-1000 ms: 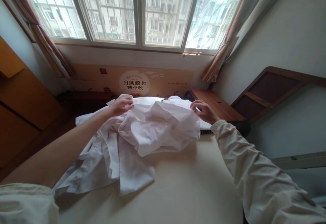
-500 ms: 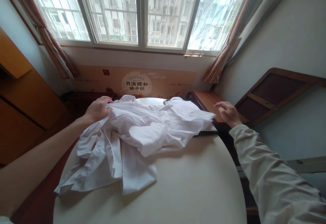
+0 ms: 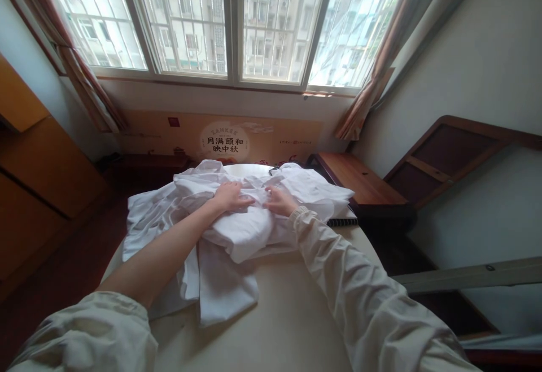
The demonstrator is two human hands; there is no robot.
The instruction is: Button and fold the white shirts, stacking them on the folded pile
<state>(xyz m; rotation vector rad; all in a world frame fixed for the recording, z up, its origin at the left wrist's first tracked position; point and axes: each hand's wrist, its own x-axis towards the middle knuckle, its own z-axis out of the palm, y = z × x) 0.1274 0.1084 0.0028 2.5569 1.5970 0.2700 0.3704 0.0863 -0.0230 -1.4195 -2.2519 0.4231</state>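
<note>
A crumpled white shirt (image 3: 249, 231) lies heaped across the far half of a round, cream-coloured table (image 3: 292, 315), with loose flaps hanging toward the near left. My left hand (image 3: 231, 196) rests on the middle of the cloth, thumb and fingers apart. Close by on its right, my right hand (image 3: 280, 200) touches the same cloth, its fingers bent and its thumb apart from them. A small gap lies between the two hands. Partly under the shirt, on the right, shows the dark spiral edge of a notebook (image 3: 344, 222).
Beyond the table stands a low wooden cabinet (image 3: 359, 180) at the right. A printed banner (image 3: 271, 135) runs along the wall under a barred window (image 3: 232, 27). An orange wooden cupboard (image 3: 46, 180) is at the left, and a wooden frame (image 3: 449, 152) leans at the right wall.
Both my hands have moved inward, from the left edge of the shirt and from the air at its right, to the middle of the cloth. Some fabric at the left has shifted.
</note>
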